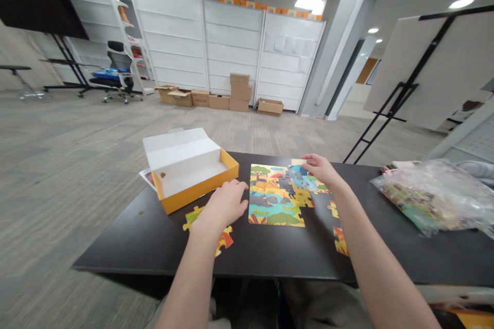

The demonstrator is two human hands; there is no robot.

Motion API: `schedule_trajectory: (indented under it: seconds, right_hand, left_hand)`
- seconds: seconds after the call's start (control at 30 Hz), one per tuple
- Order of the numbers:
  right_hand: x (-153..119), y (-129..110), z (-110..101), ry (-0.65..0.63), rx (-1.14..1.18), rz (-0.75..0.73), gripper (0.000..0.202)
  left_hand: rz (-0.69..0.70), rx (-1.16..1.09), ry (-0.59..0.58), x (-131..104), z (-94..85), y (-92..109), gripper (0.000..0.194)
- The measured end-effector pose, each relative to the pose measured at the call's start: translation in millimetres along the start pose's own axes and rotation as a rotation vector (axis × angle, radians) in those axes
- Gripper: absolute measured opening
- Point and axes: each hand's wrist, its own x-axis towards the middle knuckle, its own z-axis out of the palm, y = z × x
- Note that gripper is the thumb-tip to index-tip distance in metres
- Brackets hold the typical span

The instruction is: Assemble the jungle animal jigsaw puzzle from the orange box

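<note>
A partly joined jigsaw puzzle (276,208) with colourful animals lies flat on the dark table (262,254). My right hand (319,168) is at its upper right corner, thumb and fingers closed on a puzzle piece (298,163) beside the blue part of the picture. Just left of the puzzle, my left hand (227,203) hovers or rests with its fingers apart and holds nothing. Loose pieces lie partly hidden under my left forearm, among them an orange piece (225,239). More loose pieces (340,240) lie beside my right forearm.
An open yellow box (200,185) with a white inside stands at the table's left. Clear plastic bags (443,198) with printed contents lie on the right. Beyond the table are cardboard boxes (239,92), an office chair (116,72) and a whiteboard stand (397,97).
</note>
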Motion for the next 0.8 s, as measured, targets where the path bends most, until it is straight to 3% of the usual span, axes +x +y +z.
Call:
schedule_trajectory:
  seconds: [0.23,0.47,0.8]
  right_hand:
    - [33,26,29,0.081,-0.131,-0.065,0.035]
    - [32,43,22,0.073,-0.322,-0.065,0.035]
    - [22,40,20,0.048,-0.553,-0.126,0.032]
  left_hand:
    - [0.03,-0.035,-0.008,8,4.9,7,0.033]
    - [0.036,-0.055,0.011,14,16.4,7,0.037]
    - [0.003,-0.05,-0.026,16,19.8,8,0.038]
